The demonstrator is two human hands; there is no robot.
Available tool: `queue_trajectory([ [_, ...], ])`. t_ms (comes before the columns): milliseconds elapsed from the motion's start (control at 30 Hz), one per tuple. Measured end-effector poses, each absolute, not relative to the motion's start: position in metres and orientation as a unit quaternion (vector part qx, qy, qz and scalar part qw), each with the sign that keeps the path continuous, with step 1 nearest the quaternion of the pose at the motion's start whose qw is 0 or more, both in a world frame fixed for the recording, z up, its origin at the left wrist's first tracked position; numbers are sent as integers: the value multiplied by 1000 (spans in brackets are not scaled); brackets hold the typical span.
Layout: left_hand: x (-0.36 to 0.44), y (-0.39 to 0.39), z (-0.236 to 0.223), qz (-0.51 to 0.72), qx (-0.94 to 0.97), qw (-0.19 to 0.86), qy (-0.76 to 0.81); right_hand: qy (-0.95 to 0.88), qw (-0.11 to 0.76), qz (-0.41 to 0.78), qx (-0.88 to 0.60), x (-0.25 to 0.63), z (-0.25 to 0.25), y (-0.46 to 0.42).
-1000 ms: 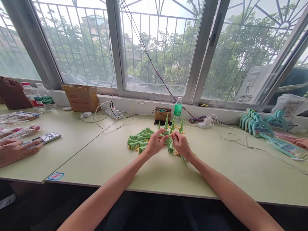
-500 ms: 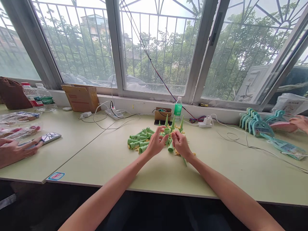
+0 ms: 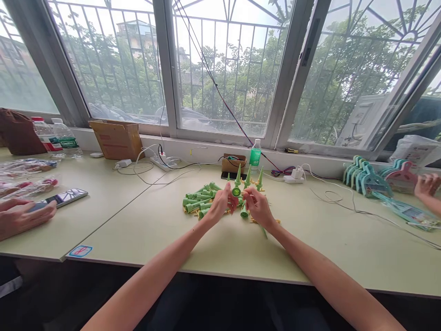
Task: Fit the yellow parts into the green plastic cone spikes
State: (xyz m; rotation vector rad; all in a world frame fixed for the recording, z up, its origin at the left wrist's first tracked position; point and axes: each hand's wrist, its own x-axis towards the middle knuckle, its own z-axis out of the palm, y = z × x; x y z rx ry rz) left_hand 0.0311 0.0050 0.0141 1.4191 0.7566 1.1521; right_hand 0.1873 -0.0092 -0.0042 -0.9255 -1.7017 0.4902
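Observation:
My left hand (image 3: 219, 203) is closed around a green plastic spike (image 3: 236, 192), whose round open end faces me and shows yellow-green inside. Beside it, my right hand (image 3: 260, 210) pinches its thumb and fingers together near that open end; whatever lies between them is too small to make out. A heap of green spikes (image 3: 196, 202) with hollow round ends lies left of my hands, with small yellow pieces (image 3: 275, 221) scattered among and around them. Behind my hands, several green spikes (image 3: 247, 177) stand with their points up. Another hollow green end (image 3: 244, 213) sits between my wrists.
A green-labelled bottle (image 3: 255, 154) and a small cardboard box (image 3: 233, 162) stand near the window. White cables (image 3: 330, 195) and a power strip (image 3: 163, 161) lie behind. Another person's hands hold a phone (image 3: 70, 196) at left; a person's hand (image 3: 428, 186) is near teal plastic items (image 3: 368, 177) at right.
The held spike's open end has tipped from facing up to facing me. My left fingers have turned around it. At right, the other person's hand has drawn back from a pink item.

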Motion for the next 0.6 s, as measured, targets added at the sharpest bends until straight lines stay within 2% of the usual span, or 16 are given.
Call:
queue_trajectory([
  [333,29,6,14,448,602,581,315,-714,535,219,-395,191,-4,-7],
  [600,28,5,13,434,662,522,318,-705,538,220,-406,192,-4,-5],
])
